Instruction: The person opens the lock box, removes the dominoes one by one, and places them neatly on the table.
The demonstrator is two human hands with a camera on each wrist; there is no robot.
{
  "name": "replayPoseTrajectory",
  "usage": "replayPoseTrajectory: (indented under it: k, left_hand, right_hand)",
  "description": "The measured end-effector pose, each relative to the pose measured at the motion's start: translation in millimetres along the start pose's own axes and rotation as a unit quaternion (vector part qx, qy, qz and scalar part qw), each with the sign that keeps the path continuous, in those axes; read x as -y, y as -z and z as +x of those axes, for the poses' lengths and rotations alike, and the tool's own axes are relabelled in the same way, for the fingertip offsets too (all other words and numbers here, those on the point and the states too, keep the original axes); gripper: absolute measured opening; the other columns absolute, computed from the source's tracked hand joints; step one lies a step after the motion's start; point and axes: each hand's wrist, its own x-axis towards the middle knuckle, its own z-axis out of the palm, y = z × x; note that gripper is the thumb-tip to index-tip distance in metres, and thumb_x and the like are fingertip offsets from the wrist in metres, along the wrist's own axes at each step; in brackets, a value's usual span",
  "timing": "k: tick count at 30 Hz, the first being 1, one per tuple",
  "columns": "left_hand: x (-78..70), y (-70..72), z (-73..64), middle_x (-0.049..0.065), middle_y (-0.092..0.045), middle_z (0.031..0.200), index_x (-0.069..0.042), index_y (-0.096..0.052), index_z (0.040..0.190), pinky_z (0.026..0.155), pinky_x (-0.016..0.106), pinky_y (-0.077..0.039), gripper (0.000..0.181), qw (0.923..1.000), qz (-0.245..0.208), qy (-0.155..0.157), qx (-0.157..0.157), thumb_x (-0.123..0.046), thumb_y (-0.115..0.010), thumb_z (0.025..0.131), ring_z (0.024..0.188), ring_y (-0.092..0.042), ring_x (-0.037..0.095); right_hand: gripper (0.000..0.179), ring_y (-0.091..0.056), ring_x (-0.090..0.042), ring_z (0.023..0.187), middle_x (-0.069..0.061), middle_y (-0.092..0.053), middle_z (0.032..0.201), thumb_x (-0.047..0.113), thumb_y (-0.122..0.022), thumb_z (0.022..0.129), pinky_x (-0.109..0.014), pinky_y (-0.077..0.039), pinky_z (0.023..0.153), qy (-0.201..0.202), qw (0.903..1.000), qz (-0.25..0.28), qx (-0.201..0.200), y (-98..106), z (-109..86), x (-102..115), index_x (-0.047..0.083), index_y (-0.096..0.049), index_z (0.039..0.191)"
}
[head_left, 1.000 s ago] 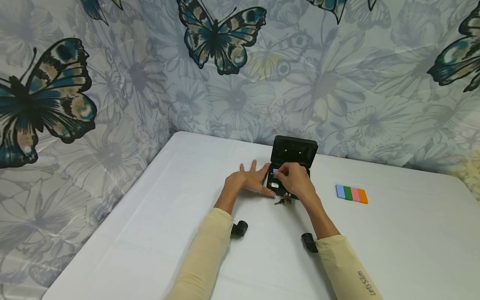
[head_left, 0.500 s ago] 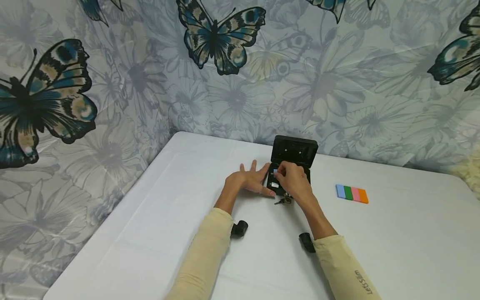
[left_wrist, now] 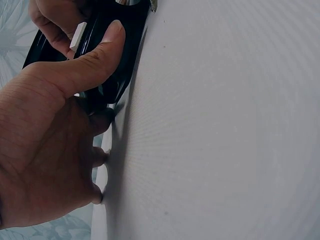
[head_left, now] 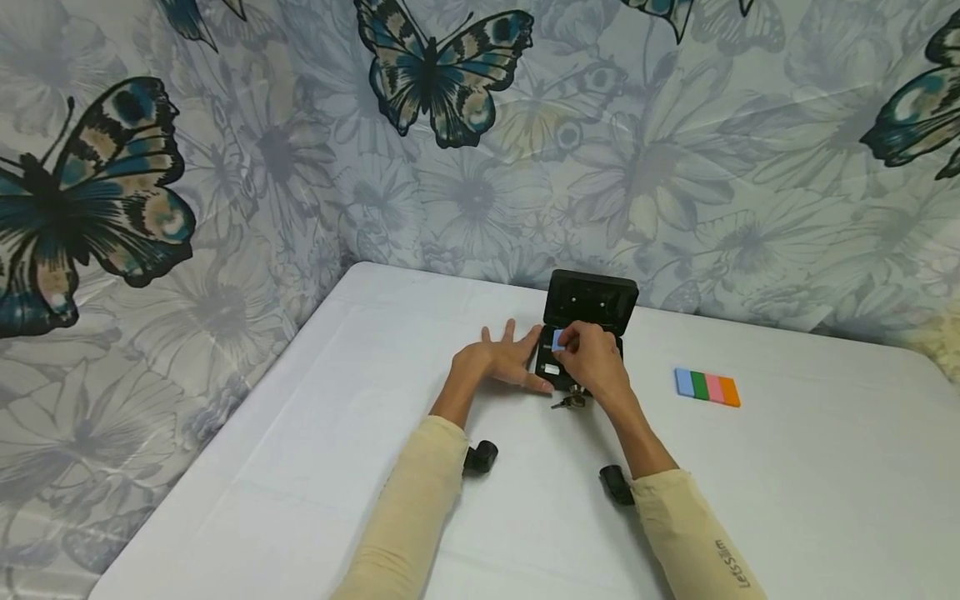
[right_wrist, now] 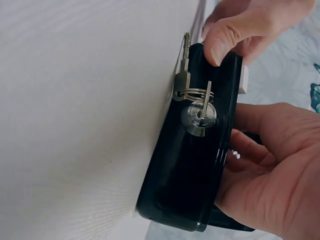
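Note:
A black lockbox [head_left: 543, 382] stands on the white table with its lid [head_left: 590, 302] raised. My left hand [head_left: 504, 362] is at its left side, fingers spread on the tabletop. In the left wrist view the thumb [left_wrist: 95, 62] lies straight against the box's front. My right hand [head_left: 592, 358] is over the box's inside, thumb and fingertips pinching a small light-blue flat piece [head_left: 557, 340]; its kind is too small to tell. A white block [head_left: 551, 369] shows near the box's front left. Keys [right_wrist: 183, 75] on a ring hang from the front lock [right_wrist: 198, 117].
To the right of the box lies a flat row of blue, green, pink and orange pieces [head_left: 707, 387]. The white table [head_left: 315, 400] meets a butterfly-print cloth [head_left: 465, 200] behind and at the left. A wrist camera [head_left: 617, 485] sits by the right sleeve.
More of the light-blue piece shows at my right fingertips, and it has shifted slightly to the right. The right hand has moved only slightly. My left hand keeps its place against the box.

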Motion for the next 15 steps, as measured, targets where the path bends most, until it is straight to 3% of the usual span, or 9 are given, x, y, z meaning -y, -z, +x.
replayPoseTrajectory:
  k: [6, 15]
  left_hand:
    - [-0.7, -0.1, 1.1, 0.015, 0.010, 0.152, -0.034, 0.010, 0.146, 0.104, 0.063, -0.001, 0.109, 1.0000, 0.003, 0.000, -0.002, -0.074, -0.055, 0.069, 0.132, 0.014, 0.047]
    - [-2.0, -0.5, 1.8, 0.015, 0.009, 0.152, -0.033, 0.010, 0.146, 0.105, 0.061, 0.001, 0.107, 0.9999, 0.009, 0.001, -0.005, -0.073, -0.054, 0.070, 0.134, 0.013, 0.044]
  right_hand:
    - [0.013, -0.058, -0.020, 0.064, -0.010, -0.063, 0.077, 0.017, -0.064, 0.086, -0.030, -0.046, 0.054, -0.014, 0.9995, 0.010, -0.026, -0.6, 0.2, -2.3, 0.004, -0.065, 0.085]
    - [0.006, -0.057, -0.021, 0.067, -0.010, -0.062, 0.076, 0.007, -0.066, 0.082, -0.033, -0.046, 0.059, -0.009, 0.9990, 0.016, -0.040, -0.5, 1.3, -2.1, 0.003, -0.064, 0.085]
